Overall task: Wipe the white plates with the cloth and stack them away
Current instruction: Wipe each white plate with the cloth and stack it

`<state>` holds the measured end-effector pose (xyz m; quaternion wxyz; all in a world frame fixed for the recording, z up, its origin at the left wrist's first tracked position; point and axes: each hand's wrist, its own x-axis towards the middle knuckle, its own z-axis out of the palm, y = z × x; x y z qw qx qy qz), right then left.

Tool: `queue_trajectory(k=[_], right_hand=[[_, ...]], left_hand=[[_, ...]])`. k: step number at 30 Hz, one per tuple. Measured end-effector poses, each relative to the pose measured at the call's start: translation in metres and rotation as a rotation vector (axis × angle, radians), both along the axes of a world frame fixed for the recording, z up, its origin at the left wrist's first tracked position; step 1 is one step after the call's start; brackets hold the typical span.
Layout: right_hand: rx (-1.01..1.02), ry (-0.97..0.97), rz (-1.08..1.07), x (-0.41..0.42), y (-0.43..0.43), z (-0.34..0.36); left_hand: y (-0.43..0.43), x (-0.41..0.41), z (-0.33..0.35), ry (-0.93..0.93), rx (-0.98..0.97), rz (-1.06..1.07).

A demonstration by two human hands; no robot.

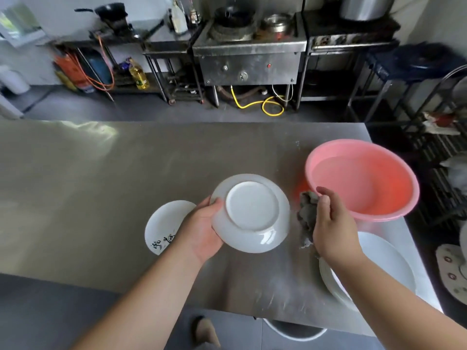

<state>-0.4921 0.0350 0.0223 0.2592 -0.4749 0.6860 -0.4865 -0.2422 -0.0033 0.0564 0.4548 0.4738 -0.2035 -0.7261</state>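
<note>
A white plate (252, 213) is held bottom-up and tilted at frame centre, with its foot ring shown. A second plate (164, 223), marked with black characters, is laid flat just left of it. A stack (386, 261) of white plates is seen at lower right. A grey, crumpled cloth (307, 213) is gripped right of centre.

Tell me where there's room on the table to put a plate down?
The table is bare across its left half, from its far edge to the lettered plate. Another bare patch lies near the front edge, between that plate and the plate stack. The right side is crowded: pink basin, stack, and the right hand gripping the cloth.
</note>
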Motion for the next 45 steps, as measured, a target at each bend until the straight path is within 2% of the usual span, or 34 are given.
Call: queue_trajectory(k=[2,3,5,7,9,13,18,23,26,29,32,34,40,42,45], right_hand=[[-0.126,-0.166,0.104,0.005,0.004,0.028],[-0.211,-0.147,0.22,0.009,0.009,0.04],[-0.296,0.083,0.49,0.024,0.024,0.056],[-0.238,0.444,0.713,0.041,0.032,0.064],[-0.143,0.747,0.782,0.047,0.029,0.073],[-0.098,0.862,0.702,0.032,0.008,0.105],[-0.078,0.863,0.577,0.01,0.027,0.099],[-0.218,0.823,0.716,0.024,0.068,0.08],[-0.266,0.805,0.746,0.024,0.05,0.097],[-0.251,0.845,0.626,0.013,0.022,0.122],[-0.132,0.676,0.546,-0.002,0.006,0.141],[-0.188,0.601,0.534,-0.005,0.01,0.146],[-0.425,0.841,0.737,0.035,0.023,0.169],[-0.478,0.825,0.64,0.041,0.015,0.174],[-0.396,0.577,0.376,0.037,0.009,0.169]], left_hand=[[0.002,-0.002,0.011,0.018,-0.051,-0.006],[0.004,-0.005,0.017,0.033,-0.074,-0.009],[0.008,-0.014,0.028,0.071,-0.112,-0.013],[0.014,-0.027,0.036,0.116,-0.139,-0.028],[0.022,-0.037,0.046,0.17,-0.183,-0.071],[0.034,-0.04,0.064,0.208,-0.32,-0.145],[0.04,-0.045,0.085,0.23,-0.371,-0.054],[0.054,-0.066,0.082,0.216,-0.298,-0.004],[0.066,-0.071,0.079,0.205,-0.318,-0.05],[0.073,-0.066,0.086,0.145,-0.408,-0.179],[0.074,-0.054,0.096,0.095,-0.432,-0.225],[0.073,-0.047,0.103,0.091,-0.447,-0.257],[0.071,-0.043,0.108,0.057,-0.484,-0.339],[0.068,-0.037,0.114,0.065,-0.527,-0.354],[0.06,-0.018,0.124,0.052,-0.548,-0.314]])
